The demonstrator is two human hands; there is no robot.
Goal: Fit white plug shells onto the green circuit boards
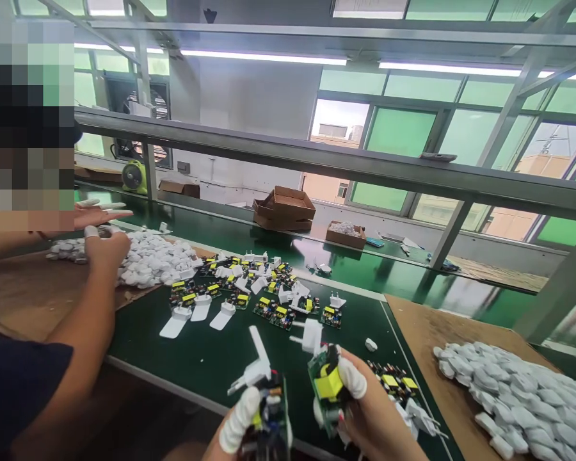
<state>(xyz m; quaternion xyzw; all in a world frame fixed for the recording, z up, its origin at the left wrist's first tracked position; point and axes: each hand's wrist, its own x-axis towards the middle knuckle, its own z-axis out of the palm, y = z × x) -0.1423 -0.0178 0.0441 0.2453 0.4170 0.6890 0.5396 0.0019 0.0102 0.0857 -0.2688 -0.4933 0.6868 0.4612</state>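
Note:
My left hand (242, 426), with white finger cots on, is closed round a green circuit board with a white two-pin plug part (259, 378) sticking up from it. My right hand (365, 413), also in finger cots, grips another circuit board with a yellow transformer (327, 383) and a white plug piece (312, 336) at its top. Both hands are low at the near edge of the green bench mat (211, 355). Between and beyond them lie several more boards with yellow parts (273, 312) and white plug pieces (223, 315).
A heap of white plug shells (513, 397) lies on brown board at my right. To the left a co-worker's hands (103, 240) sit over another white heap (148, 259). Cardboard boxes (283, 208) stand on the far belt; a steel rail (345, 163) crosses overhead.

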